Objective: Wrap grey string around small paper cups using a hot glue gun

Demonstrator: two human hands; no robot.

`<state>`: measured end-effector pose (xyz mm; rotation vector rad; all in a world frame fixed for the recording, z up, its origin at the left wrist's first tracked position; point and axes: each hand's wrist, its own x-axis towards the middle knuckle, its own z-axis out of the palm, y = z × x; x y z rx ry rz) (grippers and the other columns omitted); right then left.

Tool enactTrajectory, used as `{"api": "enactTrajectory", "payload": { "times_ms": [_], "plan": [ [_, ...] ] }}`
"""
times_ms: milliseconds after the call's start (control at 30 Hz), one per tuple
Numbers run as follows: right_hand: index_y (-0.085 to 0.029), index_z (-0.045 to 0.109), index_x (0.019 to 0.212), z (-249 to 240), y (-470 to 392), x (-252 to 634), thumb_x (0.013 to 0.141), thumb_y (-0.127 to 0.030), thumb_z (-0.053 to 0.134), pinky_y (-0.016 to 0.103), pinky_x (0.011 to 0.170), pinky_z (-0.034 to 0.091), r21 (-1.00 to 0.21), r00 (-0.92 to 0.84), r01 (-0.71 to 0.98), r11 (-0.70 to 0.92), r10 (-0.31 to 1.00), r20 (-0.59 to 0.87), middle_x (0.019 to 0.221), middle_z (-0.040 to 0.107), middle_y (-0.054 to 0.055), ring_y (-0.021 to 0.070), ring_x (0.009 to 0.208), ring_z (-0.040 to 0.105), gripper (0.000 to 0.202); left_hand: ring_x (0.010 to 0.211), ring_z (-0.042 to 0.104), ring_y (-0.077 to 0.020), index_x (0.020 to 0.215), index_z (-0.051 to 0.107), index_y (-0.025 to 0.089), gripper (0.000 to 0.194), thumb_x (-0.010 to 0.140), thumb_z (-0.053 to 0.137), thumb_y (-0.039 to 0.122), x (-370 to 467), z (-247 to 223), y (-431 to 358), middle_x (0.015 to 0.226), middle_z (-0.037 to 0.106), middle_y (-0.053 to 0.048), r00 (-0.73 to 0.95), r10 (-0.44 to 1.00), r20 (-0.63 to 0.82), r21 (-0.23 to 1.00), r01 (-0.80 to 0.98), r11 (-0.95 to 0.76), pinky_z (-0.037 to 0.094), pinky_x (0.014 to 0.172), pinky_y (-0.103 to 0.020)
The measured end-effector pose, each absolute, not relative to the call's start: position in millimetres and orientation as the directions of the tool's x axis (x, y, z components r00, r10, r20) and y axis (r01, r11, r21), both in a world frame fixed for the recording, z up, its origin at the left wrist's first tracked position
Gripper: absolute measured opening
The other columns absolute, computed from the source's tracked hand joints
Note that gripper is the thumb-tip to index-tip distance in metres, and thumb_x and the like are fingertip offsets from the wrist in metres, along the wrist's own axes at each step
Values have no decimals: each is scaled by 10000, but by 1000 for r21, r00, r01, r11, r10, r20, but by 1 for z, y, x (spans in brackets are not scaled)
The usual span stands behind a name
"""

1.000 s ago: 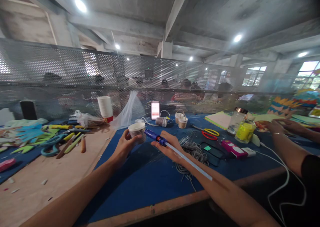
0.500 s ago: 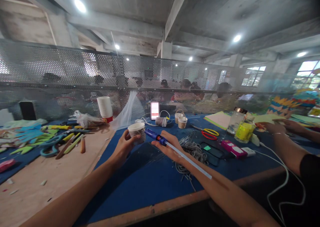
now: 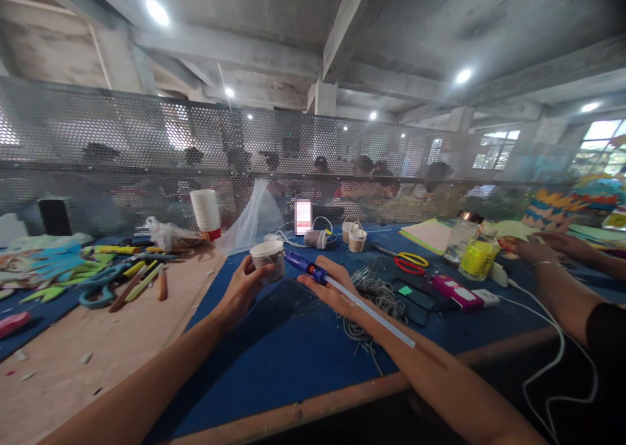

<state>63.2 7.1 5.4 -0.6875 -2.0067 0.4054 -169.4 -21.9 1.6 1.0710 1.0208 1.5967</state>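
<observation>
Moved since the earlier frame: next to nothing; cup and tool keep their places. Left hand (image 3: pixel 240 288): closed round one grey-wrapped paper cup (image 3: pixel 272 262), rim up, over the blue mat (image 3: pixel 235 373). Right hand (image 3: pixel 338 273): gripping one blue glue gun (image 3: pixel 302 265), nozzle beside the cup; contact I cannot confirm. Advisable, I judge: steady cup, light nozzle.

Over a worktable (image 3: pixel 235 380), a paper cup (image 3: pixel 268 259) sits in a worker's left hand (image 3: pixel 246 285), just left of a glue gun (image 3: pixel 304 266) in the right hand (image 3: pixel 335 280). A cord tangle (image 3: pixel 384 298) lies to the right, scissors (image 3: pixel 398 257) beyond it, two jars (image 3: pixel 478 258) farther right. A smartphone (image 3: pixel 303 218) stands behind; at left rear, stacked cups (image 3: pixel 205 213) stand on a board (image 3: pixel 141 340). A perforated partition (image 3: pixel 147 132) rises behind everything on the table.
</observation>
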Motion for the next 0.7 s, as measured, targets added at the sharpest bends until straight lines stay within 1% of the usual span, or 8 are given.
{"api": "enactTrajectory", "payload": {
  "times_ms": [100,200,333,433,567,700],
  "plan": [
    [-212,505,714,6,7,63,950,-642,633,257,645,350,-547,-395,294,784,621,677,770,490,-25,116,660,442,507,1129,717,-319,1203,694,216,588,673,892,375,-170,-1,-21,1207,761,-91,-172,967,187,940,-254,-227,581,929,-412],
    [-213,486,713,6,8,63,943,-627,651,260,639,339,-556,-391,286,780,625,675,760,471,-30,115,659,436,502,1131,718,-315,1174,700,209,551,686,885,382,-172,-3,-19,1222,758,-98,-174,965,197,939,-249,-237,580,934,-405],
    [-214,458,708,5,7,63,943,-610,660,261,638,340,-571,-387,268,776,629,674,745,444,-37,112,656,436,503,1133,719,-317,1192,711,209,576,674,893,384,-172,-1,-20,1231,759,-104,-176,964,200,938,-249,-240,580,927,-402],
    [-212,470,717,5,7,62,948,-597,662,258,627,339,-570,-402,234,788,612,681,753,454,-35,110,656,435,488,1150,712,-319,1198,713,211,595,659,905,372,-169,2,-22,1241,755,-103,-176,965,193,938,-255,-235,578,928,-398],
    [-210,496,725,4,6,62,954,-596,655,258,631,347,-564,-418,242,790,609,674,765,476,-31,111,662,439,476,1157,710,-326,1219,698,201,616,662,906,364,-168,2,-21,1226,754,-108,-157,969,189,931,-284,-228,579,953,-418],
    [-208,498,723,5,6,62,946,-603,662,256,627,354,-578,-419,225,784,614,669,768,479,-29,111,662,440,482,1163,710,-325,1217,691,198,616,663,907,360,-170,-2,-18,1196,761,-106,-164,967,197,932,-275,-237,581,959,-416]
  ]
}}
